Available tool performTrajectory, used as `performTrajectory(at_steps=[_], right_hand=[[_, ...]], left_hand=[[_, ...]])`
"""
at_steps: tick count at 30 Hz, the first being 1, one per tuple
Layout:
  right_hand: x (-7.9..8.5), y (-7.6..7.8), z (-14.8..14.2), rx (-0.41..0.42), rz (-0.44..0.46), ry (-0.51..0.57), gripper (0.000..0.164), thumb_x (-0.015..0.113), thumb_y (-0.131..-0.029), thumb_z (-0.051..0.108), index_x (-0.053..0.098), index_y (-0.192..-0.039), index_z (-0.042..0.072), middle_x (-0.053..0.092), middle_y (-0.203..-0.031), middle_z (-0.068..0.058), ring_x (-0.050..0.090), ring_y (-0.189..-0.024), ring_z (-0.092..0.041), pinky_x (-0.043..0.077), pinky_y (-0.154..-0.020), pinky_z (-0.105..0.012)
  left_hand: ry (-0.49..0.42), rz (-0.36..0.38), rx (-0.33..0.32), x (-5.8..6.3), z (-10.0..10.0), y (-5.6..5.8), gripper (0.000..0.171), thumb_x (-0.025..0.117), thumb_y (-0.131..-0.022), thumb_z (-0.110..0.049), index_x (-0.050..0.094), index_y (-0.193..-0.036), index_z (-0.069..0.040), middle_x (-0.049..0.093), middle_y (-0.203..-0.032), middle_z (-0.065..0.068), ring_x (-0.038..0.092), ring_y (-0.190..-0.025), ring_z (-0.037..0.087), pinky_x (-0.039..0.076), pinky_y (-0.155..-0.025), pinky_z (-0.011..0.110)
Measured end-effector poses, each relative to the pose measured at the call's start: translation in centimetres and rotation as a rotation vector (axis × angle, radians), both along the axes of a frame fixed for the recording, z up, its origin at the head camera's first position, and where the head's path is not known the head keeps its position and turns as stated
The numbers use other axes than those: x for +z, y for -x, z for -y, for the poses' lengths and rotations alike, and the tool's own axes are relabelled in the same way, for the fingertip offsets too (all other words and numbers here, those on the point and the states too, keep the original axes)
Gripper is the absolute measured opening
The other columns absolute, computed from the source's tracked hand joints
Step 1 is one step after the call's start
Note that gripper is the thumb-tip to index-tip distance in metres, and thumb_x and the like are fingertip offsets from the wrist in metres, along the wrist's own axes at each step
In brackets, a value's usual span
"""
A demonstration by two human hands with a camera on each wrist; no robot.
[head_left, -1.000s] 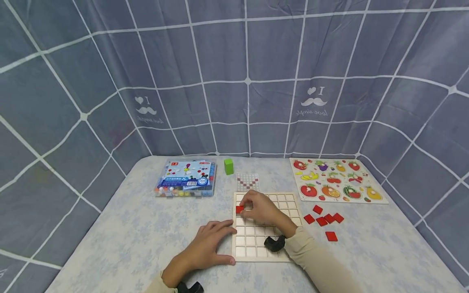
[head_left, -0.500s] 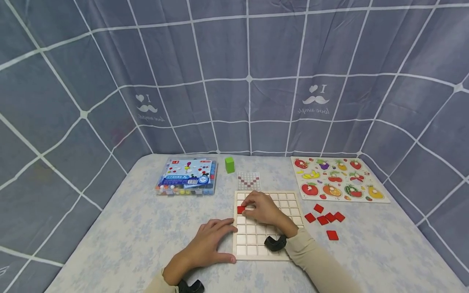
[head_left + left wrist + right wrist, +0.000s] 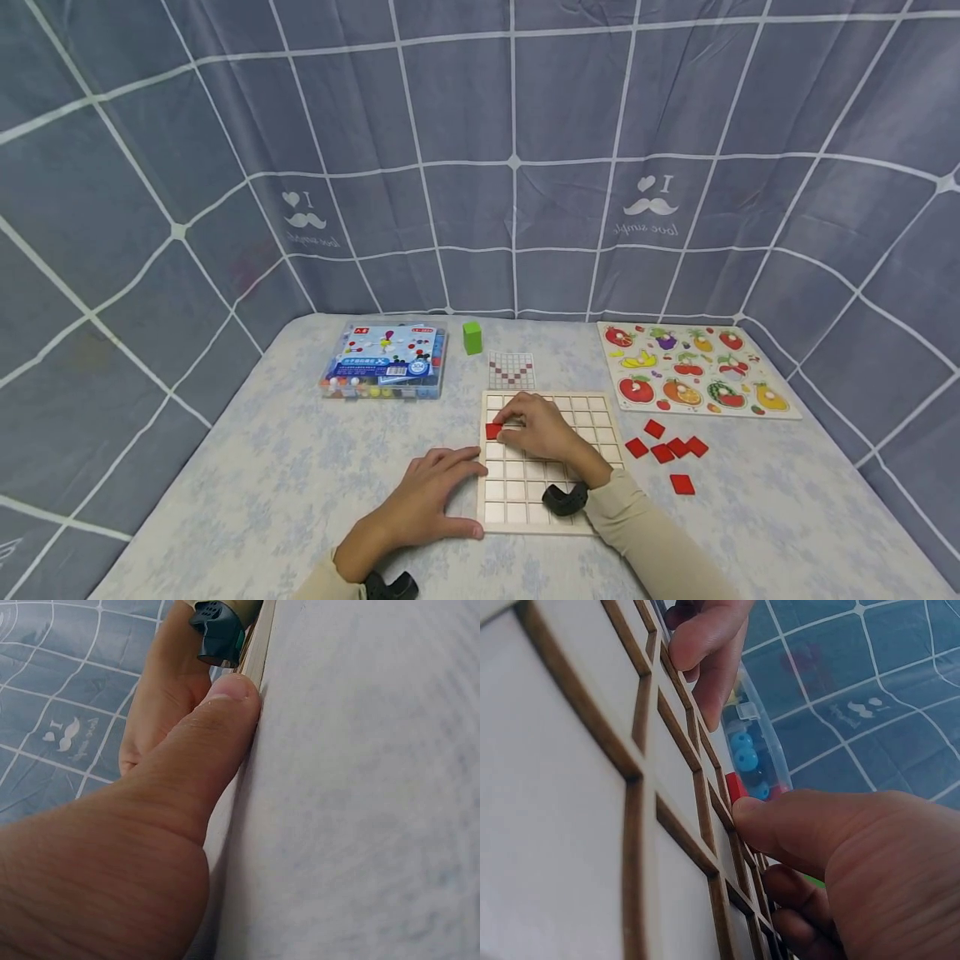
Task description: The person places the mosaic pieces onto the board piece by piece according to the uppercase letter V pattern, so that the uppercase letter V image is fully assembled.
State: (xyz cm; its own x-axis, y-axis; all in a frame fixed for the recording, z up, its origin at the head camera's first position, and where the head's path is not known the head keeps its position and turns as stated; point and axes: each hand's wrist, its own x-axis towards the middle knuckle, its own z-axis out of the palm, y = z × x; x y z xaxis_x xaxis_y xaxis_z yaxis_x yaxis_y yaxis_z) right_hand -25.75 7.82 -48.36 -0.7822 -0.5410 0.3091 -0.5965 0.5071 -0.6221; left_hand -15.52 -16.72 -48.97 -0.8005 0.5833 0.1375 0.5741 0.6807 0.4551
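Observation:
A wooden grid board [image 3: 504, 523] lies flat on the table in the head view. A red square tile [image 3: 492, 431] sits at its left column, near the second row from the top. My right hand [image 3: 542, 429] reaches over the board and pinches that tile at its right side. In the right wrist view the thumb [image 3: 780, 817] meets the red tile [image 3: 735, 785]; the other fingertips are partly hidden. My left hand [image 3: 429, 502] rests along the board's left edge with fingers spread, fingertips and thumb [image 3: 229, 694] touching the frame.
Several loose red tiles [image 3: 682, 484] lie right of the board. Behind it is a small printed pattern card [image 3: 512, 370], with a green block [image 3: 472, 337] beyond. A plastic case of coloured beads [image 3: 386, 361] stands at back left, a fruit puzzle board [image 3: 697, 369] at back right.
Both hands hold nearly the same place; the right hand stays at the red tile. The whole view has shifted very slightly.

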Motion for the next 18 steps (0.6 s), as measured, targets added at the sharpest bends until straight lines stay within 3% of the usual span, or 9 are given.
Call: performTrajectory(at_steps=[6, 18], right_hand=[[0.04, -0.11, 0.04, -0.006, 0.012, -0.007, 0.013, 0.081, -0.085, 0.016, 0.077, -0.097, 0.019, 0.065, -0.097, 0.008, 0.059, -0.09, -0.016, 0.042, -0.079, -0.037], [0.19, -0.16, 0.06, -0.021, 0.046, -0.009, 0.01, 0.081, -0.086, 0.015, 0.077, -0.094, 0.02, 0.065, -0.096, 0.009, 0.058, -0.092, -0.016, 0.043, -0.084, -0.041]], left_hand=[[-0.004, 0.028, 0.006, 0.3, -0.09, -0.13, 0.072, 0.07, -0.08, -0.07, 0.058, -0.137, -0.028, 0.042, -0.156, -0.002, 0.042, -0.131, 0.024, 0.035, -0.094, 0.054], [0.0, 0.013, 0.003, 0.36, -0.05, -0.11, 0.072, 0.07, -0.08, -0.07, 0.057, -0.137, -0.028, 0.042, -0.156, -0.002, 0.042, -0.13, 0.024, 0.035, -0.094, 0.054]])
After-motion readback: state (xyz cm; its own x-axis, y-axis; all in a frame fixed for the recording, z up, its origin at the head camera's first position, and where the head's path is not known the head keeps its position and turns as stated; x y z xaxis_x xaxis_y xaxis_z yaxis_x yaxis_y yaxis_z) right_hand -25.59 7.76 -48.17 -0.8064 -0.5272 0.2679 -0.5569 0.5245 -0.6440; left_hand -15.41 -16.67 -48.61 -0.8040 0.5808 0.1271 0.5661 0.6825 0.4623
